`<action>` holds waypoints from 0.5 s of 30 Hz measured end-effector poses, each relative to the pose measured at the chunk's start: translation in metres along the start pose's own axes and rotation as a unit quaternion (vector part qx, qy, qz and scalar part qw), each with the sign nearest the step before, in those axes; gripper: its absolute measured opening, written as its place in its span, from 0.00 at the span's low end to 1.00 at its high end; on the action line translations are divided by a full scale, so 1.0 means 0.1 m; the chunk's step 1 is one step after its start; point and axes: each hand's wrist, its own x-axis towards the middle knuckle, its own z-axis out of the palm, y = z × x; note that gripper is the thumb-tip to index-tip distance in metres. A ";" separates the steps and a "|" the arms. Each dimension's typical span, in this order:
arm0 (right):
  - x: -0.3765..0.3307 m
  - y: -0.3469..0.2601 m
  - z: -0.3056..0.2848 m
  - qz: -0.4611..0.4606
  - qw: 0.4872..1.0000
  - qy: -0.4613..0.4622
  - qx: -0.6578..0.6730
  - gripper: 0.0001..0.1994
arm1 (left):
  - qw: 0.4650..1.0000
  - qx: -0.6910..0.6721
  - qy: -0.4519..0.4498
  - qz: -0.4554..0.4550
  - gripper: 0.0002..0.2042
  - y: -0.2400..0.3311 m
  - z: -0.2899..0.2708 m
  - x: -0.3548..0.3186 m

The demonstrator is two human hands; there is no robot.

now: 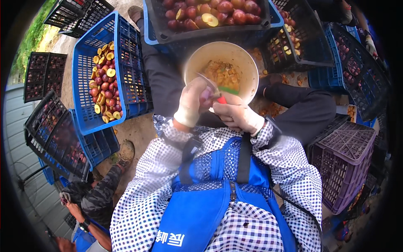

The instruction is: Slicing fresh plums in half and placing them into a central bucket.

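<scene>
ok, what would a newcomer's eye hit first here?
Probably the centre: the gloved left hand holds a blurred plum, and the gloved right hand a red-handled knife, over the near side of a whitish bucket. Next, the blue crate at upper left, with whole plums and yellow-fleshed cut pieces, and the plum-filled black crate at top centre.

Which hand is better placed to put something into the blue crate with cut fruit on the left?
Probably the left hand: it is nearer that blue crate and holds a purplish fruit, while the right hand grips a red-handled tool.
</scene>
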 end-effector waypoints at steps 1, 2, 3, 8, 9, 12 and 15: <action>-0.07 -0.13 0.04 0.030 0.999 0.009 0.028 0.10 | 1.000 0.000 -0.005 0.000 0.20 -0.02 0.03 0.04; -0.07 -0.11 0.02 0.027 0.999 0.012 0.027 0.10 | 1.000 -0.021 -0.012 0.012 0.20 -0.04 0.07 0.07; -0.03 -0.05 -0.02 -0.025 0.994 0.074 -0.070 0.10 | 0.999 -0.042 -0.016 0.026 0.20 -0.05 0.10 0.09; 0.06 0.26 -0.15 -0.203 0.838 0.258 -0.435 0.17 | 0.990 -0.032 -0.066 -0.121 0.22 -0.02 -0.04 0.11; 0.07 0.30 -0.16 -0.210 0.859 0.242 -0.401 0.16 | 0.981 0.007 -0.115 -0.158 0.23 -0.07 -0.12 0.13; 0.07 0.45 -0.18 -0.190 0.849 0.264 -0.417 0.15 | 0.969 0.223 -0.099 0.050 0.14 -0.30 -0.11 0.15; 0.16 0.47 -0.05 -0.283 0.853 0.272 -0.344 0.18 | 0.761 0.405 -0.068 0.501 0.06 -0.32 -0.08 0.28</action>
